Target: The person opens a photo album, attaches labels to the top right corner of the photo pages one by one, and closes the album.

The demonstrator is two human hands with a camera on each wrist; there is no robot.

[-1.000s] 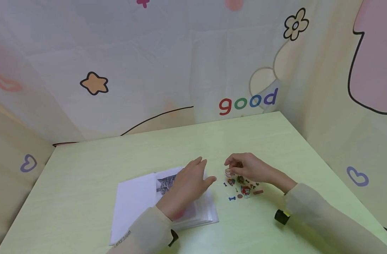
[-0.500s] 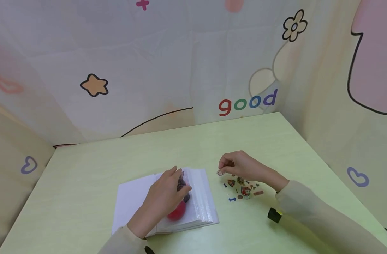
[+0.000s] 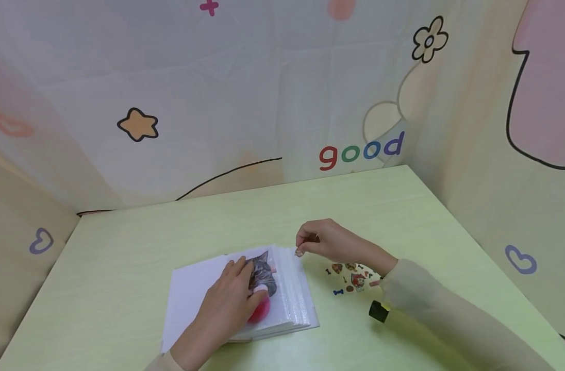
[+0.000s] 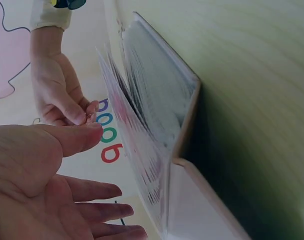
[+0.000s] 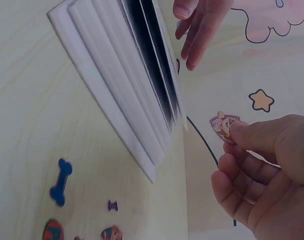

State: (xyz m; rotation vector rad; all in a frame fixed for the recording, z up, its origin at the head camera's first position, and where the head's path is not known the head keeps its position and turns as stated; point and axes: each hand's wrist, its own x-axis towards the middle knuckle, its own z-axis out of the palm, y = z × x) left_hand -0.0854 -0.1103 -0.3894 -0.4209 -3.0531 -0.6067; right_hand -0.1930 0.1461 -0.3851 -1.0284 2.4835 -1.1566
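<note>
An open photo album (image 3: 194, 293) lies on the table, with a kitten picture (image 3: 265, 275) and a pink-red round shape (image 3: 260, 310) on its right-hand page. My left hand (image 3: 227, 299) is over that page, fingers loosely extended and holding nothing; the left wrist view shows its palm beside the raised pages. Between thumb and fingers my right hand (image 3: 332, 241) pinches a small shield-shaped cartoon sticker (image 5: 222, 127) just above the album's far right corner. Right of the album are several more cartoon stickers (image 3: 358, 280), partly behind the right forearm.
A blue bone-shaped sticker (image 5: 61, 182) lies near the album's right edge. The pale green table (image 3: 138, 232) runs back to printed cloth walls (image 3: 208, 103) at the rear and both sides. A black wrist device (image 3: 379, 312) hangs beneath the right sleeve.
My right hand has lifted the shield-shaped sticker from the others and carried it left to the album. My left hand has slid left across the page, uncovering the kitten picture and the pink-red shape.
</note>
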